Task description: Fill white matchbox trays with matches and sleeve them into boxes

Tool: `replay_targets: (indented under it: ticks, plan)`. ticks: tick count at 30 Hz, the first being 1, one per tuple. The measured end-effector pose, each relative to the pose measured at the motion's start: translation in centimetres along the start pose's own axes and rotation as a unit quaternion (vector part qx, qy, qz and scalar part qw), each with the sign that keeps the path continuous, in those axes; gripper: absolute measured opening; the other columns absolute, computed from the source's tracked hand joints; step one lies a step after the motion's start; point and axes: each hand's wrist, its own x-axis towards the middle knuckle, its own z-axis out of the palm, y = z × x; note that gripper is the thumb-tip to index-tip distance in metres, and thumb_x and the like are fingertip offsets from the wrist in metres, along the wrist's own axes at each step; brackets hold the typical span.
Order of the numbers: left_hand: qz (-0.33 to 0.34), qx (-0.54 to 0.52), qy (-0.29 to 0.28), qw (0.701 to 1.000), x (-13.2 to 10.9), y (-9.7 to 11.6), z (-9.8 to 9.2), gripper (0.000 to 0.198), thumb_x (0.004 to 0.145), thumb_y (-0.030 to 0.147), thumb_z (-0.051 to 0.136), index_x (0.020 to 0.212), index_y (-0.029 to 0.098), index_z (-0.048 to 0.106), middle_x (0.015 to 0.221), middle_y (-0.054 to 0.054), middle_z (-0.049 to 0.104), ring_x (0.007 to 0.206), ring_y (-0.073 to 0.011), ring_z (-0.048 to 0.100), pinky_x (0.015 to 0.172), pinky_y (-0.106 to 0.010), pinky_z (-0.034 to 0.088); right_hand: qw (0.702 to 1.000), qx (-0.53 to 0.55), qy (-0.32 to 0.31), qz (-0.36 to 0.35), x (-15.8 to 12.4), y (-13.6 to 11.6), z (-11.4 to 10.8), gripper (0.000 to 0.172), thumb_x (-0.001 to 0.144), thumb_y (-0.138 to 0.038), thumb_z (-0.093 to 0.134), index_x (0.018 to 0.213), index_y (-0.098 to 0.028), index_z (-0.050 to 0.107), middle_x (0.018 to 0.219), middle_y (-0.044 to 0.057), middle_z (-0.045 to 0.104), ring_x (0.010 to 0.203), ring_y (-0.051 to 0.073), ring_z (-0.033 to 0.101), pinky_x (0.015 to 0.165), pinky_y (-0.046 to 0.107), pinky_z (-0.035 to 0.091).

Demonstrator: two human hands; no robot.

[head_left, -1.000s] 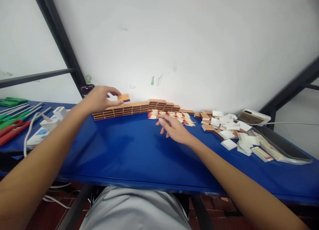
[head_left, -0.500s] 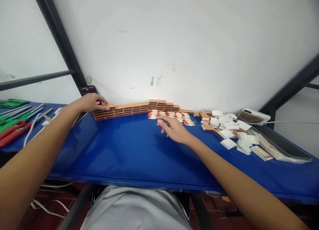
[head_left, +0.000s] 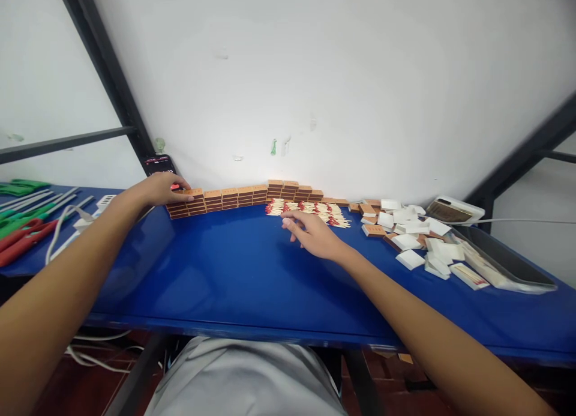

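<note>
My left hand (head_left: 167, 189) is at the left end of a long row of stacked matchboxes (head_left: 230, 197). Its thumb and fingers pinch a matchbox (head_left: 195, 192) on the top layer there. Loosely curled, with nothing in it, my right hand (head_left: 312, 233) hovers over the blue table (head_left: 234, 272). Its fingers are slightly apart, just in front of a spread of red-tipped matches (head_left: 328, 212), part of which it hides.
White matchbox trays (head_left: 409, 242) and brown sleeves (head_left: 373, 230) lie in a heap at the right. One tray (head_left: 468, 276) holds matches. Behind them are a white device (head_left: 459, 208) and a dark tray (head_left: 508, 257). Red-and-green-handled tools (head_left: 31, 236), a cable and a phone (head_left: 158, 167) are at the left.
The left hand has shifted very slightly left and down with the matchbox, which now sits lower on the stack. The right hand stays almost still.
</note>
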Motion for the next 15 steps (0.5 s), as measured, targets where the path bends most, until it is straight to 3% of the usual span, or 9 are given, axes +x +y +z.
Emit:
replay_targets:
  ticks: [5, 9, 12, 15]
  plan:
    - [-0.006, 0.003, -0.015, 1.0, 0.4, -0.6, -0.1, 0.078, 0.066, 0.084, 0.076, 0.109, 0.018, 0.081, 0.115, -0.009, 0.081, 0.098, -0.025, 0.067, 0.083, -0.031, 0.05, 1.0, 0.003, -0.003, -0.002, -0.1, -0.2, -0.1, 0.039, 0.107, -0.05, 0.049, 0.124, -0.019, 0.067, 0.102, 0.007, 0.072, 0.075, 0.018, 0.073, 0.06, 0.028, 0.054]
    - [-0.018, 0.022, 0.004, 1.0, 0.1, 0.0, -0.4, 0.088, 0.064, 0.081, 0.078, 0.121, 0.014, 0.076, 0.125, -0.018, 0.076, 0.111, -0.0368, 0.067, 0.09, -0.041, 0.052, 1.0, 0.003, -0.006, -0.011, -0.1, -0.2, -0.3, 0.039, 0.107, -0.05, 0.048, 0.119, -0.019, 0.067, 0.099, 0.006, 0.072, 0.075, 0.018, 0.073, 0.062, 0.028, 0.053]
    - [0.017, 0.058, 0.077, 0.995, -1.0, 3.0, -0.4, 0.081, 0.075, 0.077, 0.072, 0.129, 0.016, 0.071, 0.128, -0.021, 0.073, 0.123, -0.043, 0.062, 0.097, -0.049, 0.051, 1.0, -0.005, -0.003, -0.027, 0.2, 0.3, -0.6, 0.038, 0.107, -0.05, 0.046, 0.11, -0.02, 0.069, 0.093, 0.004, 0.072, 0.074, 0.018, 0.071, 0.065, 0.029, 0.051]
    - [0.122, 0.0, 0.165, 0.979, -2.2, 7.9, -0.2, 0.052, 0.097, 0.064, 0.051, 0.121, 0.024, 0.073, 0.126, -0.015, 0.072, 0.125, -0.0353, 0.061, 0.107, -0.046, 0.048, 0.995, -0.078, 0.035, -0.045, 0.7, 1.2, -1.5, 0.034, 0.104, -0.045, 0.053, 0.088, -0.02, 0.07, 0.077, 0.003, 0.069, 0.068, 0.018, 0.064, 0.067, 0.03, 0.047]
